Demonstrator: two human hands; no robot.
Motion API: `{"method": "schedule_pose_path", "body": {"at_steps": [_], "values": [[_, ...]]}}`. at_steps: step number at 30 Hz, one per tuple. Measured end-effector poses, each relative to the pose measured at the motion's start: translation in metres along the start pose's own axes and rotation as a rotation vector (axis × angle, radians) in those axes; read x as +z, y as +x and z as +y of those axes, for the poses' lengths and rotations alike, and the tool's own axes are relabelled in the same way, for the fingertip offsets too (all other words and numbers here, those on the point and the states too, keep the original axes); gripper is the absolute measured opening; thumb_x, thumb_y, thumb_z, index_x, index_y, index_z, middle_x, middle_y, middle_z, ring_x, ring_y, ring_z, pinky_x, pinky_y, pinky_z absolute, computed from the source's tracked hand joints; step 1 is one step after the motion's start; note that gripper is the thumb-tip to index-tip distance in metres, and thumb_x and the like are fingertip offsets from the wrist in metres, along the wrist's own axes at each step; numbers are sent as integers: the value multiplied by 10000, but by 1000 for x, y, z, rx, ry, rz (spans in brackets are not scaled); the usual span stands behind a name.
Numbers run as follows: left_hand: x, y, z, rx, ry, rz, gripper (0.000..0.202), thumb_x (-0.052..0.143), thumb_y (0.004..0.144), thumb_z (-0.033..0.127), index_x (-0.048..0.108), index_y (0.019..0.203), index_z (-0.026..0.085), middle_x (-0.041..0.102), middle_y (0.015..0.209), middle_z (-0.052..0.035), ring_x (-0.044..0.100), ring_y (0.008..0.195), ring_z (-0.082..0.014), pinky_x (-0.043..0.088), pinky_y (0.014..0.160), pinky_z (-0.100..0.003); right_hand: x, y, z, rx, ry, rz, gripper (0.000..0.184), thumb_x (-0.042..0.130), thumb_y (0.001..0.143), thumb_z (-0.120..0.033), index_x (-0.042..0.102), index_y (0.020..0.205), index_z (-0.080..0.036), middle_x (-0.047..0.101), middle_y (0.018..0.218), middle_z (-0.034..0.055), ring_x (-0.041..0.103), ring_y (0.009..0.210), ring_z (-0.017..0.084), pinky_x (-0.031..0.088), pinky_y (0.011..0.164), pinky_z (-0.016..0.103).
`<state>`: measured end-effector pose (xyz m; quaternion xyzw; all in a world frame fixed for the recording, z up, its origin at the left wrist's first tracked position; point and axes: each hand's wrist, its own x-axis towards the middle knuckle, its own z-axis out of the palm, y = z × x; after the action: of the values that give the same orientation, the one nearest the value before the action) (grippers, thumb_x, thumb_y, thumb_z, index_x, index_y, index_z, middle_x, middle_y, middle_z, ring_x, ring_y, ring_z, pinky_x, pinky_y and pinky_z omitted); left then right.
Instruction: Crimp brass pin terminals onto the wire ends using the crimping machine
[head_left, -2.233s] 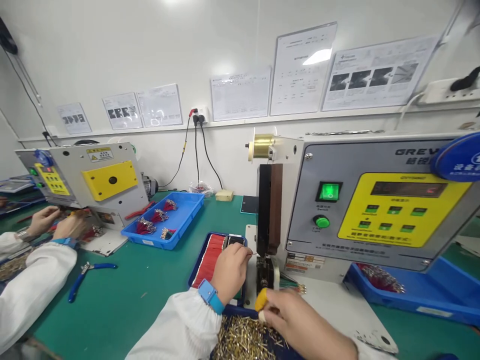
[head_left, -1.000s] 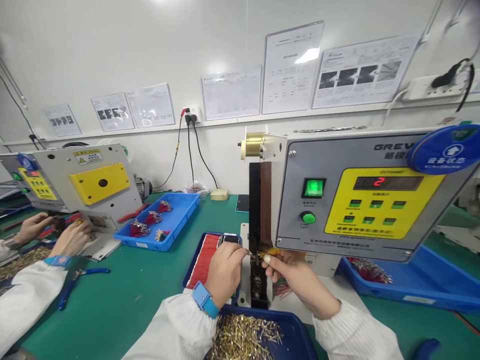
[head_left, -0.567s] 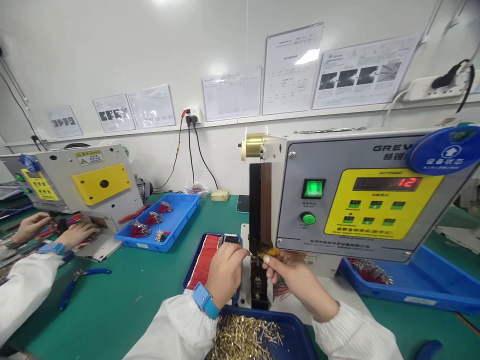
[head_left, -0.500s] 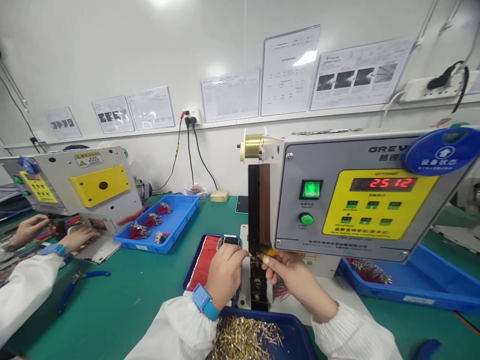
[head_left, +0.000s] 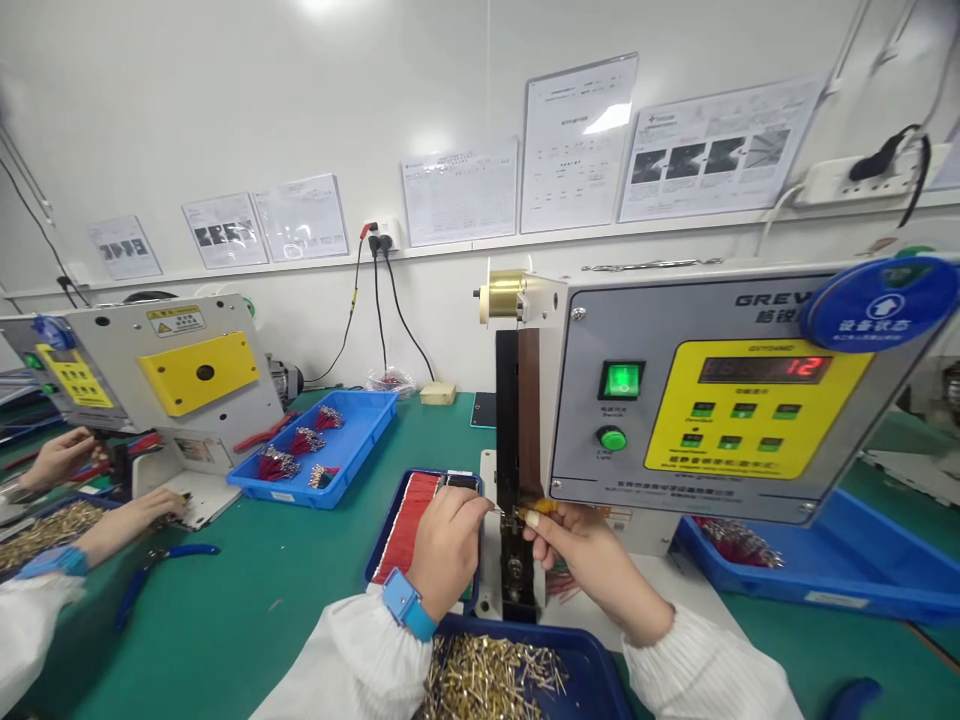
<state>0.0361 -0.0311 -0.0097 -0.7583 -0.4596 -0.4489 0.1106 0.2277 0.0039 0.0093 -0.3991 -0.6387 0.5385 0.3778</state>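
My left hand (head_left: 448, 545) is pinched on a thin wire whose tip points into the black press head (head_left: 516, 545) of the grey crimping machine (head_left: 675, 400). From the other side my right hand (head_left: 589, 555), a yellow cot on one fingertip, pinches a small brass terminal at the same press head. Both hands almost meet there. A blue tray of loose brass terminals (head_left: 495, 678) lies just under my wrists. Behind my left hand is a blue tray of red wires (head_left: 409, 520).
A co-worker's hands (head_left: 127, 515) work at a second grey and yellow machine (head_left: 150, 375) on the left. Blue-handled pliers (head_left: 161, 570) lie on the green mat. One blue tray holds red wire bundles (head_left: 315, 445); another blue tray (head_left: 825, 570) sits right of my machine.
My right hand rose from the tray of terminals to the press head and has stayed there. My left hand kept its place. The co-worker's nearer hand dropped to the mat. The display digits changed.
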Motion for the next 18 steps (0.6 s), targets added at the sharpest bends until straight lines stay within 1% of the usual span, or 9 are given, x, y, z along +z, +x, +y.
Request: {"method": "schedule_pose_path", "body": {"at_steps": [8,12,18], "values": [[2,-1,1,14,-8,-61,300,373,917,44,626,1000,182,631,964,-70,562,904,-188,481,777,-314,0,0,2,-2,5,-5,446,597,772,-612,584,687,-175,584,548,11,535,498,129,445,549,272],[2,-1,0,1,-2,-67,308,372,914,38,625,1011,183,629,957,-69,559,902,-188,478,776,-313,1,0,1,7,27,1,415,611,777,-575,585,684,-171,576,536,3,530,495,125,439,550,270],[3,-2,0,3,-21,-64,295,384,913,35,623,1004,182,628,980,-70,550,915,-192,475,791,-322,0,0,4,9,54,-1,423,628,749,-585,588,681,-169,570,526,-2,512,488,120,421,543,272]]}}
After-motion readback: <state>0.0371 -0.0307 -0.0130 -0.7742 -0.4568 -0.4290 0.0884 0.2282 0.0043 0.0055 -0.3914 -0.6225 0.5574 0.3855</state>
